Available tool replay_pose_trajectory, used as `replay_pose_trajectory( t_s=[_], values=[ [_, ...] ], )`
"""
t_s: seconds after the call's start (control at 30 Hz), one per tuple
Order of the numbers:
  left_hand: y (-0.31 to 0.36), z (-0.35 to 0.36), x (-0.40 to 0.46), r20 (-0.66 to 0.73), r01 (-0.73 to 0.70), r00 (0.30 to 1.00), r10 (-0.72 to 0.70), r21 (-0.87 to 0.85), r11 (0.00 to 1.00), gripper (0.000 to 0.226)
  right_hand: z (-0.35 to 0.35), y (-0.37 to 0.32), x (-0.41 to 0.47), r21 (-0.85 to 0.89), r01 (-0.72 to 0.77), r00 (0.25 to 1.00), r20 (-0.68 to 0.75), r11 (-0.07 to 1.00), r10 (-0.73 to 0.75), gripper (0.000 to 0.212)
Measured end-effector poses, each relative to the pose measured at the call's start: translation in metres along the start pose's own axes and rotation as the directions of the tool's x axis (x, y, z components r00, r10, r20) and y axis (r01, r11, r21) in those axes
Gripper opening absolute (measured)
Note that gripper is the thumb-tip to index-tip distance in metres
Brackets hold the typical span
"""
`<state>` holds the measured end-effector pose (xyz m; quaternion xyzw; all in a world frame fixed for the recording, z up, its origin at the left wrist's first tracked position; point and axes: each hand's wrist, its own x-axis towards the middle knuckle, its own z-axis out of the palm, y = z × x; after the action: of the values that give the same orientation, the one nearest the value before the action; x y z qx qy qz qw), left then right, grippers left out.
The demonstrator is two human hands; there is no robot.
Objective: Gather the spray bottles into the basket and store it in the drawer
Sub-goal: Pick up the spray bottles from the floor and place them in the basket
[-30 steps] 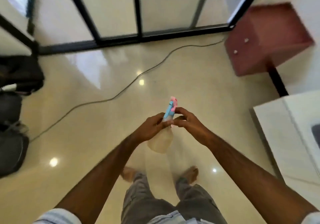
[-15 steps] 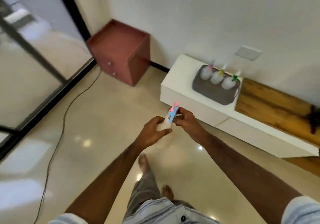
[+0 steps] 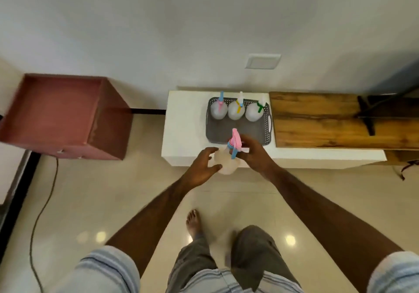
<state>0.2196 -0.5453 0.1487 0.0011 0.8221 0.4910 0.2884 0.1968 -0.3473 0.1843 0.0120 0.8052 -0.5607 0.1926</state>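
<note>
A clear spray bottle [image 3: 227,162] with a pink and blue nozzle is held upright between both hands, just in front of the low white cabinet [image 3: 186,125]. My left hand [image 3: 203,168] cups its body. My right hand [image 3: 254,155] grips its neck and trigger. Behind them, a grey perforated basket [image 3: 240,131] sits on the cabinet top. Along its far side stand three clear bottles: one with a pink and blue nozzle [image 3: 218,109], one with yellow [image 3: 237,110], one with green [image 3: 255,111].
A wooden top [image 3: 317,120] continues the cabinet to the right, with a black stand [image 3: 367,116] on it. A dark red drawer box [image 3: 65,113] stands on the floor at the left. A cable [image 3: 45,202] trails over the glossy floor. My bare feet are below.
My view has swung from the glass doors to face the white cabinet, and I have stepped closer. The held bottle stays in both hands and is now near the basket's front edge.
</note>
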Motion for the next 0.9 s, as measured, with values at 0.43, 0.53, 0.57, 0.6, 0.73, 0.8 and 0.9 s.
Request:
replay_pose_trajectory(
  t_s=[0.43, 0.53, 0.57, 0.6, 0.73, 0.8, 0.9],
  values=[
    [-0.048, -0.054, 0.225, -0.088, 0.189, 0.98, -0.177, 0.154, 0.97, 0.04, -0.016, 0.092, 0.216, -0.034, -0.075, 0.993, -0.092, 0.997, 0.071, 0.044],
    [-0.068, -0.05, 0.26, -0.051, 0.228, 0.974, -0.222, 0.157, 0.961, 0.044, -0.007, 0.116, 0.238, -0.08, -0.055, 0.993, -0.104, 0.995, 0.047, 0.037],
    [-0.074, -0.049, 0.268, -0.051, 0.239, 0.971, -0.234, 0.149, 0.96, 0.047, -0.004, 0.123, 0.242, -0.092, -0.064, 0.993, -0.103, 0.994, 0.054, 0.035],
    [-0.078, -0.048, 0.273, -0.053, 0.241, 0.97, -0.236, 0.144, 0.96, 0.05, -0.001, 0.127, 0.245, -0.102, -0.076, 0.993, -0.094, 0.992, 0.066, 0.035],
    [-0.092, -0.045, 0.291, -0.014, 0.214, 0.977, -0.214, 0.137, 0.967, 0.059, 0.01, 0.144, 0.258, -0.098, -0.14, 0.989, -0.063, 0.985, 0.135, 0.035],
    [-0.1, -0.043, 0.297, 0.005, 0.199, 0.98, -0.201, 0.121, 0.973, 0.06, 0.015, 0.15, 0.262, -0.122, -0.15, 0.987, -0.075, 0.981, 0.142, 0.036],
    [-0.107, -0.04, 0.303, 0.013, 0.188, 0.982, -0.19, 0.089, 0.978, 0.059, 0.021, 0.152, 0.265, -0.122, -0.174, 0.982, -0.094, 0.977, 0.163, 0.034]
  ],
)
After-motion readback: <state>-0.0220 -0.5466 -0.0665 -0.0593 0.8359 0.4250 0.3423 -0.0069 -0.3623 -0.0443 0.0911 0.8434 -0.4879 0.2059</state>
